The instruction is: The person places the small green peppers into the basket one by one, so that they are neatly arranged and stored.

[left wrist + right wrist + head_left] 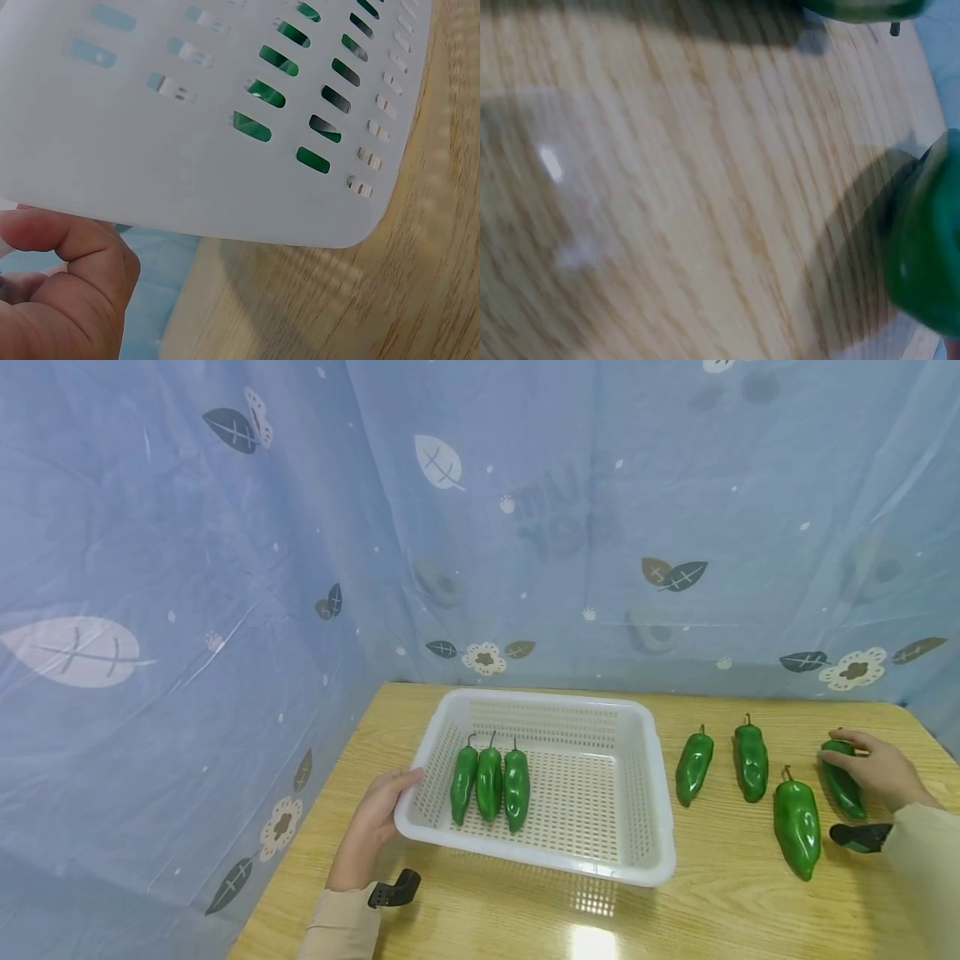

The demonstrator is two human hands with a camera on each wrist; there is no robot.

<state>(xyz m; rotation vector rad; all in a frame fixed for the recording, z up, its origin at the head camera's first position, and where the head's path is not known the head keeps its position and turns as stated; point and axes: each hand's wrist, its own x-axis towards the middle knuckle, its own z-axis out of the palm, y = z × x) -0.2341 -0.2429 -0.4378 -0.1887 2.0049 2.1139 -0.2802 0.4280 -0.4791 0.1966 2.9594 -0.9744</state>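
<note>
In the head view, my left hand [384, 806] grips the left rim of a white plastic basket [536, 860], thumb on top of the rim. From the left wrist view, curled fingers [82, 244] show at the edge of the slotted basket wall [187, 195]. Three green peppers lie side by side in the basket's left half, the middle one [489, 783] between its neighbours. At the far right, my right hand [881, 768] holds a green pepper [843, 789] near its stem end, thumb and fingers around it. That pepper [930, 247] fills the right edge of the right wrist view.
Three more green peppers lie on the wooden table [720, 893] between basket and right hand: a left one [694, 764], a middle one [751, 762] and a large near one [797, 827]. A blue patterned curtain [525, 527] hangs behind and along the left side.
</note>
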